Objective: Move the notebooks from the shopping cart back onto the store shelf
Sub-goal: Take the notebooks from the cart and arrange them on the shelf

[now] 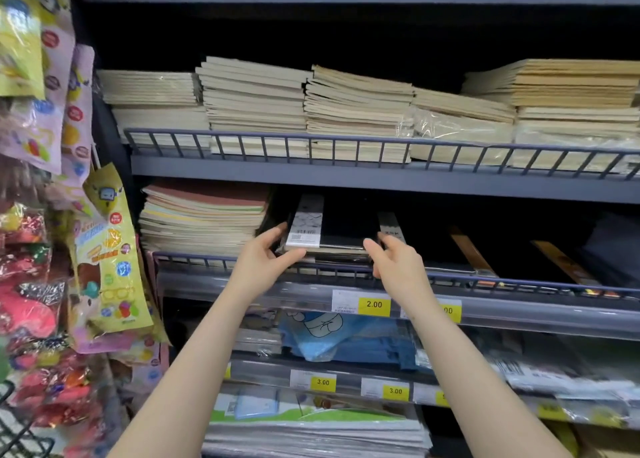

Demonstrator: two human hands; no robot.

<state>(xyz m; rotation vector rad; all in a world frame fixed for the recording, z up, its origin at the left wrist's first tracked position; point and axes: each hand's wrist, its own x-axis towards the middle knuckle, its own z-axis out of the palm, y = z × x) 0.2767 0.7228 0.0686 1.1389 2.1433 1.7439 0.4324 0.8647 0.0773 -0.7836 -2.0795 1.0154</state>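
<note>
- On the middle shelf (346, 184), just behind its wire rail (519, 282): black notebook (341, 227) with a white band and barcode on its left side, lying flat on top of a short stack of similar dark notebooks.
- Left hand (265, 256) grips the notebook's near-left corner, thumb on the white band, fingers curled under the edge.
- Right hand (394, 260) is at the notebook's near-right corner, fingers partly curled and touching the edge; can't tell if it's a firm pinch or just steadying.
- Left of the notebook, same shelf: tall stack of soft-cover exercise books (204, 215), brown cover on top.
- Right of the notebook: more dark notebooks (485, 246) with white or orange bands, lying flat, in shadow.
- Above the notebook: upper shelf with rows of cream paper stacks (360, 111), some shrink-wrapped.
- Below the notebook: yellow price tag (374, 305) reading 2.00 on the shelf edge, blue plastic-wrapped items (346, 340) under that, two 3.00 tags lower down.
- Far left of the notebook: hanging yellow and pink packets (110, 260).
- Bottom-left corner: black wire of the shopping cart (14, 433), only a sliver visible.
</note>
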